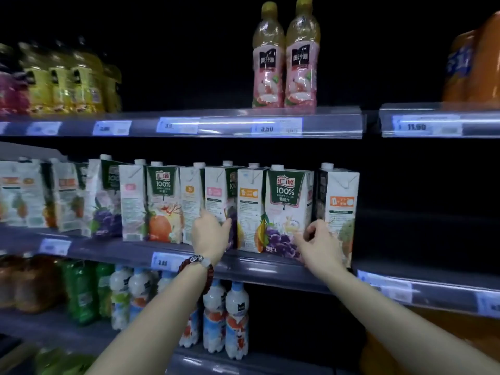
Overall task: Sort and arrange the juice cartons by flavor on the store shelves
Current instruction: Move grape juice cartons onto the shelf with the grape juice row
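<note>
Reaching over the middle shelf (pixel 259 269), I curled my right hand (pixel 319 246) loosely against the grape juice carton (pixel 286 212), fingers not clamped, while my left hand (pixel 209 234) pressed spread fingers on a turned carton (pixel 216 196) further left in the row.

Glossy printed paperboard juice cartons (pixel 286 209) stand behind a shiny clear-plastic shelf strip (pixel 243 266).

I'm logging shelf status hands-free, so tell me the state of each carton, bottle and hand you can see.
Grape juice carton: upright, front facing out, capped.
Orange-label carton: upright, turned side-on.
Mixed fruit carton: upright, front facing out.
Two pink bottles: upright, capped.
Left hand: reaching between cartons.
Right hand: fingers at grape carton's right edge.
</note>
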